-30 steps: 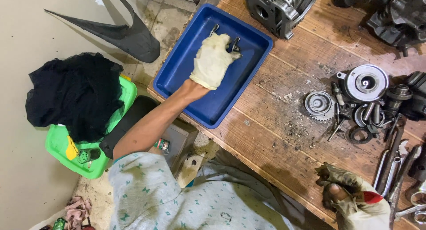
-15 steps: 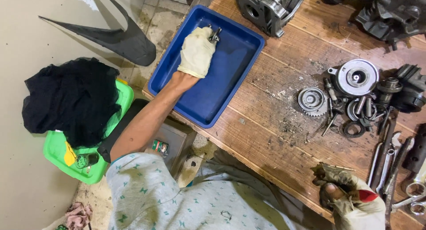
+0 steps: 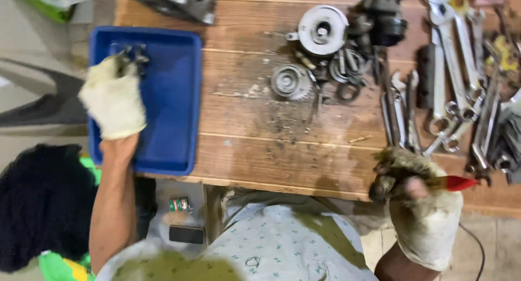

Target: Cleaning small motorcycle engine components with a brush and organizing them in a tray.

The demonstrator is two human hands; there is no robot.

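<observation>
Head view, workshop bench, seen from above.

**Desk:** What are the hands doing?

**Photographer:** The left hand [image 3: 113, 102], in a soiled pale glove, reaches into the blue tray [image 3: 179, 145] at the bench's left end, its fingertips closed around a small dark metal part [image 3: 133, 56] near the tray's far corner. The frame is blurred there, so whether the part is lifted or resting on the tray floor cannot be told. The right hand [image 3: 420, 205], gloved and grimy, is clenched around a red-handled tool [image 3: 456, 183] at the near edge of the wooden bench [image 3: 255, 151]; its working end is hidden by the glove.

**Desk:** And around them?

**Photographer:** Between the hands the boards are stained and gritty. Beyond, a toothed gear [image 3: 290, 81] and a round silver cover [image 3: 322, 29] lie among rings and small fittings. A row of wrenches [image 3: 442, 69] spreads along the right side, just above the right hand. A black cloth [image 3: 43, 205] is heaped below the tray, off the bench.

**Desk:** Any risk worth noting?

**Photographer:** In my judgement, yes. A thick, greasy glove gives a poor pinch on so small a piece; it could slip and bounce out of the tray onto the floor. The tray also overhangs the bench edge slightly, so leaning on its near rim might tip it.
</observation>
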